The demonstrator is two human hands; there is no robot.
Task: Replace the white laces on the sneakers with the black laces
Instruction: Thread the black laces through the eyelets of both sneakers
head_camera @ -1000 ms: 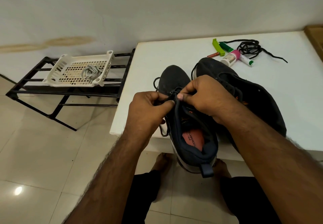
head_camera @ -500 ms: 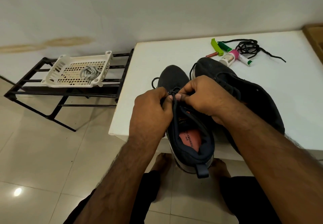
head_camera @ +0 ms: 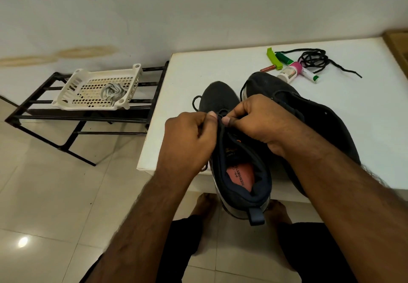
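Two dark sneakers stand on the white table (head_camera: pixel 220 66). The left sneaker (head_camera: pixel 220 97) hangs its heel over the table's front edge, showing a pink insole. My left hand (head_camera: pixel 189 137) and my right hand (head_camera: pixel 260 119) meet over its upper eyelets, each pinching the black lace (head_camera: pixel 195 104) threaded in it; a loop of that lace shows by the toe. The right sneaker (head_camera: pixel 309 115) lies beside it, partly behind my right forearm. A spare black lace (head_camera: pixel 313 60) lies coiled at the table's back. White laces (head_camera: pixel 112 93) sit in a white basket (head_camera: pixel 72 93).
The basket stands on a black metal rack (head_camera: pixel 33 110) left of the table. A green clip (head_camera: pixel 273 58), a small red tube (head_camera: pixel 267 69), a pink-capped bottle (head_camera: pixel 289 72) and a green-capped tube (head_camera: pixel 309 74) lie at the table's back. Tiled floor and my bare feet are below.
Both hands stayed at the left sneaker's upper eyelets. My left hand closed in towards the right, and the fingertips now meet over the lace.
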